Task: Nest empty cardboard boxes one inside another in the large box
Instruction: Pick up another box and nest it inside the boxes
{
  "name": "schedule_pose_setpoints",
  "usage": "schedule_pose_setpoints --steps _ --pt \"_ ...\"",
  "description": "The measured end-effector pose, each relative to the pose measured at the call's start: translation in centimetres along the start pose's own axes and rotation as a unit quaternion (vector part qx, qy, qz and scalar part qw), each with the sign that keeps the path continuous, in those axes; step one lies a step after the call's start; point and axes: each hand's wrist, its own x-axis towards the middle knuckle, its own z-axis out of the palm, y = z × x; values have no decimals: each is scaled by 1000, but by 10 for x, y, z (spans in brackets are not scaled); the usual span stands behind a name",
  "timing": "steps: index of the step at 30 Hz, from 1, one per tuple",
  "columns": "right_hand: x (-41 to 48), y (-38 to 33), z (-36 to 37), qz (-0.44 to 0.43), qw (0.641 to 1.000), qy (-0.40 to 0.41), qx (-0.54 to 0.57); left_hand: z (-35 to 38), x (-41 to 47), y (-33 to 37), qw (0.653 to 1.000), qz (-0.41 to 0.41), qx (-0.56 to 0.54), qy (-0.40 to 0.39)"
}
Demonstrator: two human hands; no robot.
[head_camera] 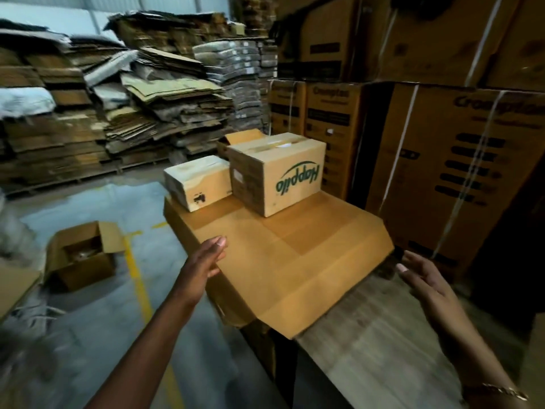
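**A:** Where is the person, and what is in front of them?

**B:** They stand in a cardboard warehouse. Directly ahead lies a large box (277, 261), its wide top flaps closed flat, so it serves as a shelf. Two smaller boxes sit on its far end: a printed box (277, 172) with upside-down green lettering, and just beside it, to its left, a low pale box (196, 181). Behind those two, an open box (239, 137) shows only its raised flap.

**A:** Why would they sit there?

**B:** My guess is they are parked within reach, waiting to go inside once the flaps are opened. Nothing is nested yet as far as the view shows.

**A:** What are the hands doing?

**B:** The left hand (211, 256) rests its spread fingers on the near left edge of the large box, touching the flap but not gripping it. The right hand (424, 278) hovers with fingers open, just off the box's right corner, not touching it. Both hold nothing. They bracket the near end, probably to shift the box or lift its flap.

**A:** Anything else around?

**B:** Another opened carton (82, 255) sits on the floor to the left, stacks of flattened cardboard (118, 98) fill the background, and tall strapped cartons (442, 157) rise on the right.
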Motion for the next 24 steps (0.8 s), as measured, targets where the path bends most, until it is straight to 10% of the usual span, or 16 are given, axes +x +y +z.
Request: schedule_pose_setpoints --steps 24 --pt "291 -41 238 -17 995 -98 18 -94 330 -27 999 -3 25 -21"
